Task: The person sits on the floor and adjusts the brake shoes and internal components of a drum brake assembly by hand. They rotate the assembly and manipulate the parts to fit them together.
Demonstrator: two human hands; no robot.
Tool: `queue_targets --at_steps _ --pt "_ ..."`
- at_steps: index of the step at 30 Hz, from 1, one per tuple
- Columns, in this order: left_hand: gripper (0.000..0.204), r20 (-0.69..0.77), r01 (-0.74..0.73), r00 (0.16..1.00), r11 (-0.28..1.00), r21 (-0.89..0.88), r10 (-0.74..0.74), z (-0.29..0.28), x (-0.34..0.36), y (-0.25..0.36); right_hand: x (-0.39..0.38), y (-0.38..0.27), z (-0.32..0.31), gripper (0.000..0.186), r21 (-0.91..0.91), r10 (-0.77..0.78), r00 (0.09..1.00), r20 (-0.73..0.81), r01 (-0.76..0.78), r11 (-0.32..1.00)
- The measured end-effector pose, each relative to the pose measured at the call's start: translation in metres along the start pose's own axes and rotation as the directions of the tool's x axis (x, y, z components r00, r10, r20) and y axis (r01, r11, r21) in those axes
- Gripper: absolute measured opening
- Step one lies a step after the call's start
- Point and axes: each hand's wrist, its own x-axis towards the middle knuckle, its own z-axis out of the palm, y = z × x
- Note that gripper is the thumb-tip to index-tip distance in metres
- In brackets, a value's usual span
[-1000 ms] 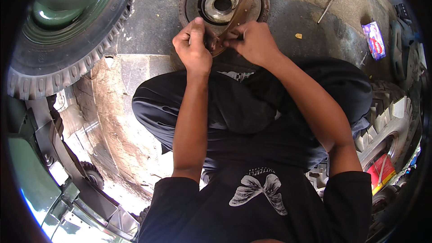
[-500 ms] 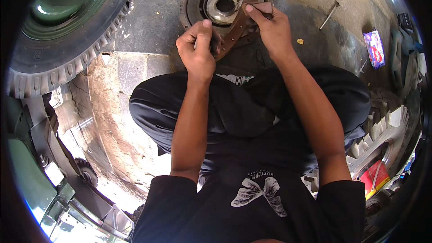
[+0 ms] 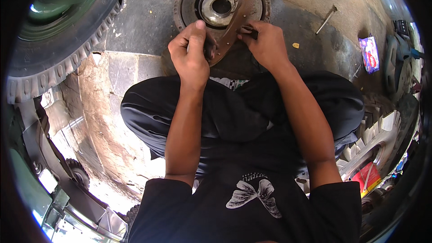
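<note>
My left hand [image 3: 190, 50] is closed around the lower end of a curved brown brake shoe [image 3: 231, 31], thumb up. The shoe is tilted, with its upper end in front of a round, rusty brake drum [image 3: 188, 5] on the ground. Small light spots, like rivets or rivet holes, dot its curved face. My right hand [image 3: 268, 42] is at the shoe's right edge, its thumb and fingers pinched on a thin folded piece that looks like sandpaper [image 3: 245, 29]. Most of that piece is hidden by the fingers.
A large tyre on a green wheel [image 3: 67, 56] stands at the left. To the right are a metal rod with a head [image 3: 326, 20] and a purple packet [image 3: 369, 54]. Another tyre [image 3: 380, 130] and a red-and-yellow box [image 3: 366, 176] are beside my right knee.
My right hand has moved down and slightly left along the brake shoe, from near its upper end to its middle. The folded piece shows less now. My left hand keeps its hold.
</note>
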Motion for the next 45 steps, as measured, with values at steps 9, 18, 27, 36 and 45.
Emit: queue_targets --at_steps 9,18,27,36,45 --pt "0.043 -0.067 0.001 0.998 0.999 -0.046 -0.004 0.004 -0.003 0.001 0.001 -0.011 0.007 0.025 -0.05 -0.022 0.998 0.054 0.024 0.998" --pt "0.041 -0.059 0.014 0.998 1.0 -0.022 -0.015 0.004 -0.002 0.003 -0.009 -0.015 0.006 0.02 -0.004 -0.129 0.985 0.113 0.131 0.991" --pt "0.045 -0.107 0.006 0.994 0.992 -0.124 -0.02 0.0 0.001 0.0 -0.002 -0.011 -0.004 0.021 -0.053 0.019 0.996 0.084 -0.015 0.998" --pt "0.041 -0.209 0.104 0.957 0.911 -0.399 -0.201 -0.011 0.005 -0.002 0.027 0.003 -0.011 0.016 0.775 0.392 0.882 -0.263 -0.049 0.63" --pt "0.055 -0.028 0.107 0.988 0.795 -0.597 -0.154 -0.022 0.004 0.007 0.03 -0.01 -0.032 0.011 0.981 0.521 0.831 -0.194 0.162 0.108"
